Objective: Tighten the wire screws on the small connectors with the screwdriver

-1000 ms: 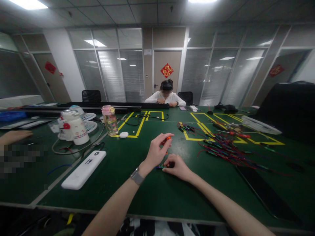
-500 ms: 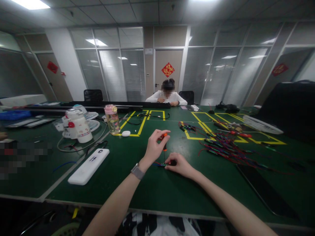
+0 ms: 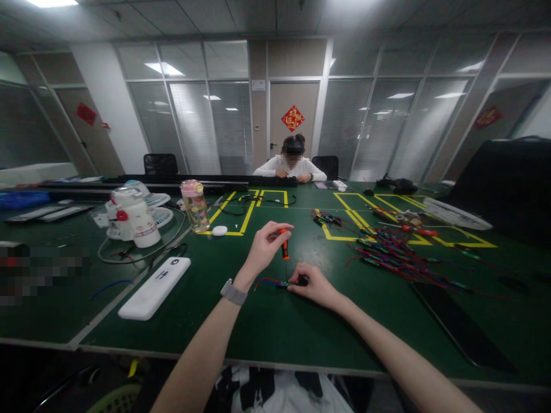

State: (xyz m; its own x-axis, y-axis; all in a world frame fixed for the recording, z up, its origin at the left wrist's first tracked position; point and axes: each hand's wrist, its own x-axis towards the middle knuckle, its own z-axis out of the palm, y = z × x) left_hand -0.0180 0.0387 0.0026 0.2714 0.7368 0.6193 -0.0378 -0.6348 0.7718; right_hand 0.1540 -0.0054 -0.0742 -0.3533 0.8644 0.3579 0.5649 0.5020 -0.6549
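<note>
My left hand (image 3: 267, 246) is closed on the top of an orange and black screwdriver (image 3: 284, 248), which stands nearly upright with its thin shaft pointing down. The shaft's tip meets a small green circuit board (image 3: 283, 284) on the table, with red and blue wires (image 3: 266, 281) trailing off to the left. Low on the table, my right hand (image 3: 313, 284) pinches the right end of that board between thumb and fingers. Part of the board is hidden behind those fingertips.
A heap of wired boards (image 3: 396, 255) lies to the right, near pliers with red handles (image 3: 419, 230) and a dark flat panel (image 3: 462, 327). On the left are a white power bank (image 3: 155, 288), a white jug (image 3: 142, 221) and a pink-lidded bottle (image 3: 196, 209). A person (image 3: 290, 163) sits opposite.
My left hand has shifted slightly left and opened up a view of the screwdriver handle. More of the wires shows left of the board. My right hand keeps its pinch.
</note>
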